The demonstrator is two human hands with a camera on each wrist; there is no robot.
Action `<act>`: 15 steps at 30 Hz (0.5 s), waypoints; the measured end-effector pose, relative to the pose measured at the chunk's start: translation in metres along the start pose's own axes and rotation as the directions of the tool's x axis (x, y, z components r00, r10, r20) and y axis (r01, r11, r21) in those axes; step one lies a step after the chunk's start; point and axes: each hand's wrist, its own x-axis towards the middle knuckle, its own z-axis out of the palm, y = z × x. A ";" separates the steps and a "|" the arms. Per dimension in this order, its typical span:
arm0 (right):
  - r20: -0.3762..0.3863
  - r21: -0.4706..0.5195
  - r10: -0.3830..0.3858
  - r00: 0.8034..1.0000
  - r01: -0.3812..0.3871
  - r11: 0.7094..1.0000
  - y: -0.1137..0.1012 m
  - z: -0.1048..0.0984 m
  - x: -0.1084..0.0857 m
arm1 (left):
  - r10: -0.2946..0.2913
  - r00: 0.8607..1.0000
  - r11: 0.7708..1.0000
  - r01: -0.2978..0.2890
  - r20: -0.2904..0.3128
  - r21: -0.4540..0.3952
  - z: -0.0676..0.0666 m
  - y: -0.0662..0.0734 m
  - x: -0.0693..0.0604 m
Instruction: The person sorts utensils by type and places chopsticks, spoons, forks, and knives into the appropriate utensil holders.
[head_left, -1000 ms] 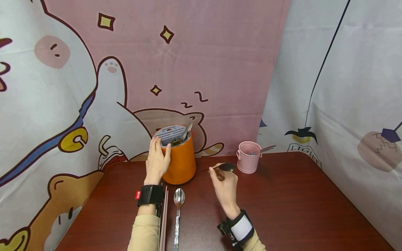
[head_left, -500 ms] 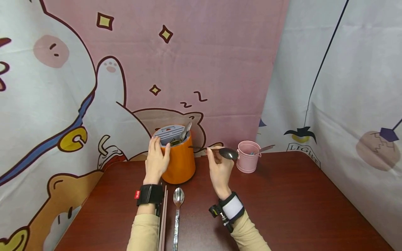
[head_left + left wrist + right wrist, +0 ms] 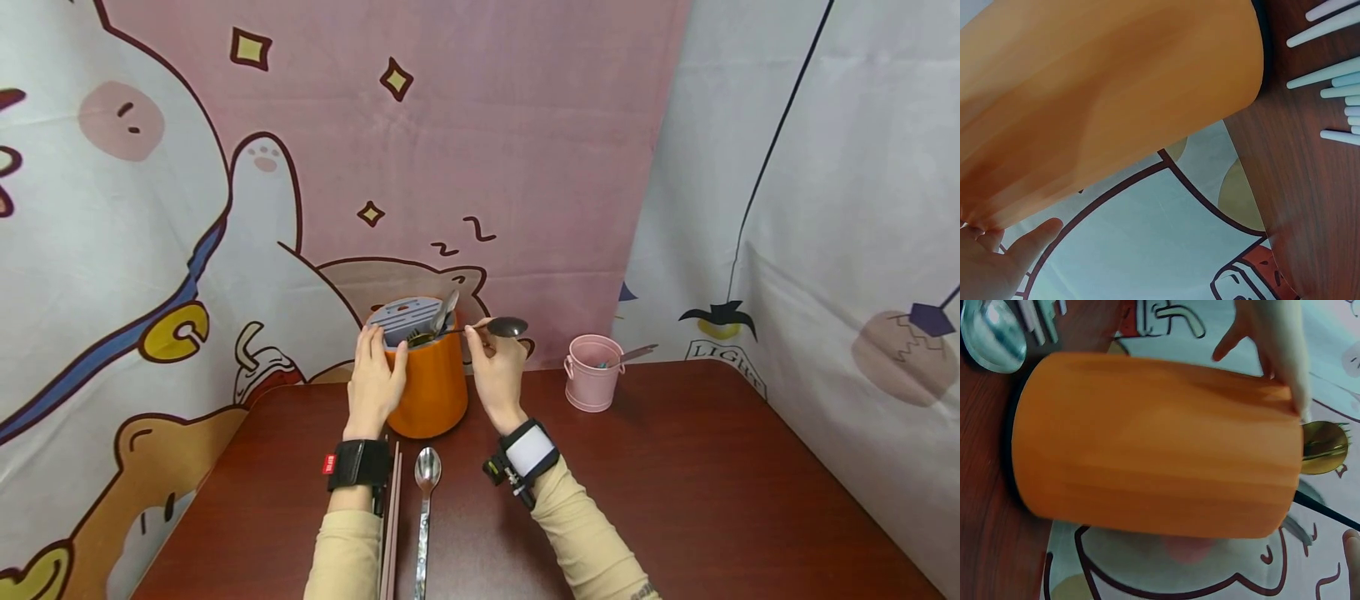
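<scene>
A brown table (image 3: 712, 500) stands before a cartoon-printed cloth (image 3: 525, 150). By its far edge, the right hand (image 3: 501, 371) has risen and moved left since a second ago, bringing a dark spoon (image 3: 507, 327) to the rim of the orange holder (image 3: 431, 400). Thumb and fingers pinch the handle; the bowl sticks out rightward beyond them. The left hand (image 3: 375, 379), fingers extended, rests against the holder.
</scene>
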 end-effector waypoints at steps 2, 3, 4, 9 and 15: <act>0.023 -0.021 0.003 1.000 -0.002 1.000 0.003 0.002 0.002 | 0.001 1.000 1.000 -0.001 -0.001 -0.001 0.000 0.000 0.000; 0.033 -0.026 0.007 0.999 -0.006 1.000 0.004 0.003 0.003 | 0.004 1.000 1.000 -0.004 -0.004 -0.003 0.000 0.000 0.000; 0.042 -0.028 0.014 0.999 -0.012 1.000 0.005 0.004 0.003 | 0.005 1.000 1.000 -0.005 -0.006 -0.003 0.000 0.000 0.000; 0.089 -0.048 0.040 0.995 -0.036 0.998 0.010 0.008 0.006 | 0.012 1.000 1.000 -0.012 -0.012 -0.007 0.000 0.001 0.000; 0.179 -0.172 0.032 0.983 -0.001 0.985 0.015 0.014 0.009 | 0.006 1.000 1.000 -0.006 -0.006 -0.005 0.000 0.001 0.000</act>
